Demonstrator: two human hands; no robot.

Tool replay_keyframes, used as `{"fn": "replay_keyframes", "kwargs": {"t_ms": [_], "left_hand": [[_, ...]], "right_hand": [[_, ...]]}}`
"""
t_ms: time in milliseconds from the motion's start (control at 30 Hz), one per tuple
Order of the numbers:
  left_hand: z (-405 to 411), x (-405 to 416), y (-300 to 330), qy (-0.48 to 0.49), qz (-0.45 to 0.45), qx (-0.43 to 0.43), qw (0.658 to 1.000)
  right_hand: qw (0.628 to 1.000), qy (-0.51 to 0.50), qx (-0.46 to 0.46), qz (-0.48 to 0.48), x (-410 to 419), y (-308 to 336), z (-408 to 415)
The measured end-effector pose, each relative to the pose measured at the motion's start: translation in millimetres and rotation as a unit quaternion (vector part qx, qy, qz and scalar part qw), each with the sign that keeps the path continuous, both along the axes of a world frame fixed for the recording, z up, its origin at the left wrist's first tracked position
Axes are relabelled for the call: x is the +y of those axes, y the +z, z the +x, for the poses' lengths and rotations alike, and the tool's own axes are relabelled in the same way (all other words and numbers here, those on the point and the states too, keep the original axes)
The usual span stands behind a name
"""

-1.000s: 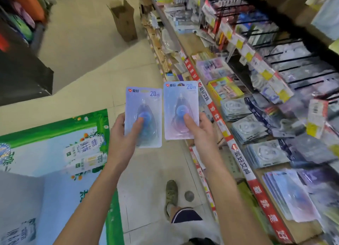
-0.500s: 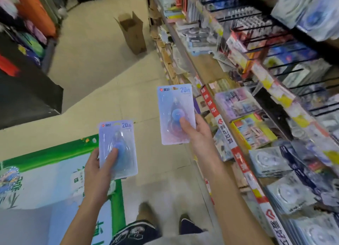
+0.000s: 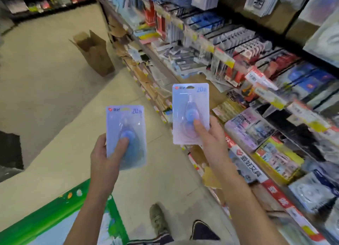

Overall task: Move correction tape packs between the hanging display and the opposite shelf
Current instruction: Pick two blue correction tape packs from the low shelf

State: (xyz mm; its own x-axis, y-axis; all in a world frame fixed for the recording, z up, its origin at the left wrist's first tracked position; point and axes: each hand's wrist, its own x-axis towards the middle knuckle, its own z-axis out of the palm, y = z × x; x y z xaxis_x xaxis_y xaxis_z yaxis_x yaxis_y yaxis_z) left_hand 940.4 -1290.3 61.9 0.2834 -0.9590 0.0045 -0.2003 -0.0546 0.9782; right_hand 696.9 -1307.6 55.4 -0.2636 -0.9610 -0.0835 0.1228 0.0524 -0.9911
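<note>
The person stands in a shop aisle with both forearms extended forward, each hand gripping one blister pack. The left hand (image 3: pixel 104 153) holds a blue-tinted clear plastic correction tape pack (image 3: pixel 126 134) by its lower left part, thumb pressed on the front over the round blue dispenser and fingers curled behind the card. The right hand (image 3: pixel 211 134) holds a pale pink-and-blue correction tape pack (image 3: pixel 189 112) by its lower right corner, thumb on the front of the blister and fingers clamped behind. Both packs are upright, fronts facing the person, each printed "20m" at the upper right. The right-hand pack sits higher and farther forward than the left-hand pack; the two are apart and do not touch. The right-hand pack is near the front edge of the long wooden merchandise shelf (image 3: pixel 211 96) that runs along the person's right side. A red-and-white printed edge strip (image 3: pixel 256 175) lines that shelf front. Flat packaged stationery lies on the shelf, and above it black wire hanging hooks (image 3: pixel 238 35) carry rows of carded goods; details of these are blurred. On the pale tiled floor (image 3: pixel 45 79) an open brown cardboard box (image 3: pixel 95 52) stands beside the shelf base, farther down the aisle. A green-bordered printed display panel (image 3: pixel 55 213) occupies the lower left. One olive shoe (image 3: pixel 157 219) is visible below the arms.
</note>
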Motion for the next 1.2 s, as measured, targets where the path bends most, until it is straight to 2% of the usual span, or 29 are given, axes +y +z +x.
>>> {"fn": "replay_keyframes", "kwargs": {"t_ms": [167,267,600,800,1000,1200], "left_hand": [[-9,-87,19,-0.079,-0.022,0.027,0.996],[-35,-135,31,-0.136,-0.057,0.045,0.988],[-153,-264,88,-0.327,-0.152,0.094,0.928],[-204,-329,97,-0.372,-0.163,0.066,0.912],[-235,-370,94,-0.41,-0.16,0.07,0.895],[-264,-394,96,-0.503,-0.158,0.078,0.846]], "right_hand": [[0.997,-0.072,-0.002,-0.015,-36,20,7],[0.988,-0.153,0.009,-0.026,-54,30,-9],[0.952,-0.275,0.025,-0.135,-119,75,-69],[0.929,-0.315,0.055,-0.185,-168,85,-101],[0.915,-0.349,0.072,-0.189,-184,86,-116],[0.877,-0.422,0.094,-0.211,-187,89,-119]]}}
